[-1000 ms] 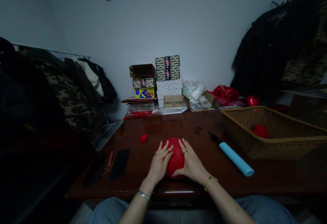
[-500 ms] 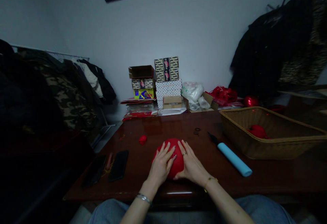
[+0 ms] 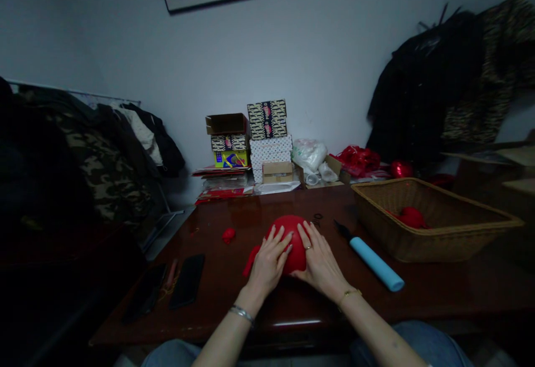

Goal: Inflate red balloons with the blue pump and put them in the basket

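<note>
A round red balloon (image 3: 296, 250) rests on the table before me, clasped between both hands. My left hand (image 3: 268, 264) lies over its left side with the fingers slightly spread. On the right side my right hand (image 3: 321, 260) curves round it, the thumb low near the table. A soft red tail, apparently the balloon's neck, sticks out to the left of my left hand. To the right lies a light blue hand pump (image 3: 376, 264) with a black nozzle. A small red piece (image 3: 228, 235), like a limp balloon, sits to the left.
A wicker basket (image 3: 451, 237) with something red inside stands on the right of the dark wooden table (image 3: 200, 322). Dark phones (image 3: 188, 280) lie at the left. Black scissors-like loops (image 3: 317, 219) lie beyond my hands. Stacked boxes (image 3: 271, 152) stand at the back.
The balloon and both hands have shifted slightly away from me and to the right. The red tail now shows more at the left. The view has tilted up a little.
</note>
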{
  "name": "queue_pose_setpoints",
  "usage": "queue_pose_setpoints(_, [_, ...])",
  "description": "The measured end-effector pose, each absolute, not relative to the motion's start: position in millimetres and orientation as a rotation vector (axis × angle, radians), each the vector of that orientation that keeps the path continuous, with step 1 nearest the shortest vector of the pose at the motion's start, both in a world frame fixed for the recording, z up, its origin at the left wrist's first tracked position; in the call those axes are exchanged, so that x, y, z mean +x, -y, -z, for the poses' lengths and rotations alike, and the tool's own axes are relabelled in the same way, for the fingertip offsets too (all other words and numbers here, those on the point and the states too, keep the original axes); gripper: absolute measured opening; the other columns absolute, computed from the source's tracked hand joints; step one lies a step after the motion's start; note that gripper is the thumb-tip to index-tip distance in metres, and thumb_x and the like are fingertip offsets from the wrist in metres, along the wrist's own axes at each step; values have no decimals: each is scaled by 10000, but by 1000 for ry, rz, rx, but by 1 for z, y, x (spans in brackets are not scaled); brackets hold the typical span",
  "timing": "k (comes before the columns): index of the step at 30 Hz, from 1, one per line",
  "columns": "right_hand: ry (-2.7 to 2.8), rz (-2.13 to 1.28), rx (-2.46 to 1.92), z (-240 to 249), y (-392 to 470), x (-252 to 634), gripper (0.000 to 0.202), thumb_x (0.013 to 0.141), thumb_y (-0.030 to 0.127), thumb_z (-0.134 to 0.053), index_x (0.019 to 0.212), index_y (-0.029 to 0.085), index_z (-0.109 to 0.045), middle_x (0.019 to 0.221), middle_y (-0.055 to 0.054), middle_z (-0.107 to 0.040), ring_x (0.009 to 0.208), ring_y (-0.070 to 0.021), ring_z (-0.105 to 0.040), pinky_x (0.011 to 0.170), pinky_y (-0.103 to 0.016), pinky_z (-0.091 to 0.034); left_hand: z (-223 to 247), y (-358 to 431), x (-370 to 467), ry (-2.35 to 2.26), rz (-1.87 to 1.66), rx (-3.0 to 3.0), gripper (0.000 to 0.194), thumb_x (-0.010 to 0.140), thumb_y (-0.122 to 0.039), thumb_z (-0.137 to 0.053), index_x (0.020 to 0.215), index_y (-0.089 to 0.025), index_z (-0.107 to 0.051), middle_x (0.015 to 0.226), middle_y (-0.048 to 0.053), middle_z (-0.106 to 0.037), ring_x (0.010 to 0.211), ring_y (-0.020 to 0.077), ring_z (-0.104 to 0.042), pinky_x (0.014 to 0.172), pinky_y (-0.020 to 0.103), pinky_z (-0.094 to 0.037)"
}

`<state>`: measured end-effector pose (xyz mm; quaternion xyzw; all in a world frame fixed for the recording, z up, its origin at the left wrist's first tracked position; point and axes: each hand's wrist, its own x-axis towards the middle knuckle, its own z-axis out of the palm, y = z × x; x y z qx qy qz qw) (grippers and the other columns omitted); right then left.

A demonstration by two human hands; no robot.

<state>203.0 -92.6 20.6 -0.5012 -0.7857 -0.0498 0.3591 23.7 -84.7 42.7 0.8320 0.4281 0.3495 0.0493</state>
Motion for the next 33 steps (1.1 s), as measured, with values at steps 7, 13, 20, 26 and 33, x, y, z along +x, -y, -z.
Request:
queue_pose_setpoints(7, [1991, 300, -1370, -32, 93, 221, 1080, 648, 301, -718, 1455, 217, -6, 1512, -135, -184, 1403, -298, -75, 1078, -566, -224, -49, 74, 43, -1247, -1094, 2600, 407, 937, -315, -376, 1337, -349, -442, 1424, 29, -407, 1355, 217, -273, 1068, 522, -282])
queue_pose_setpoints(13, [1970, 417, -1421, -44, 94, 238, 1033, 675, 276, -700, 1456, 201, -29, 1519, -142, -156, 1404, -301, -55, 1086, -572, -193, -57, 68, 60, -1205, -1117, 2676, 414, 926, -272, -409, 1331, -350, -445, 1403, 36, -435, 1342, 226, -303, 1066, 553, -268])
queue_pose_setpoints(20, [1931, 530, -1463, -54, 93, 264, 986, 710, 301, -667, 1458, 196, -32, 1526, -135, -126, 1403, -311, -52, 1085, -578, -179, -67, 61, 87, -1135, -1157, 2754, 423, 923, -253, -408, 1340, -316, -441, 1388, 47, -455, 1330, 226, -328, 1081, 545, -248])
queue_pose_setpoints(26, [1905, 624, -1501, -64, 92, 290, 962, 731, 301, -644, 1459, 184, -26, 1530, -132, -94, 1402, -318, -57, 1092, -574, -149, -74, 53, 115, -1060, -1214, 2807, 423, 928, -262, -387, 1346, -300, -438, 1400, 41, -441, 1335, 223, -317, 1094, 519, -242])
queue_pose_setpoints(33, [1865, 703, -1561, -79, 90, 322, 983, 714, 293, -658, 1458, 179, -26, 1533, -129, -73, 1403, -321, -38, 1092, -565, -145, -88, 42, 149, -995, -1219, 2868, 424, 932, -264, -373, 1351, -287, -435, 1402, 41, -439, 1341, 220, -312, 1091, 512, -253])
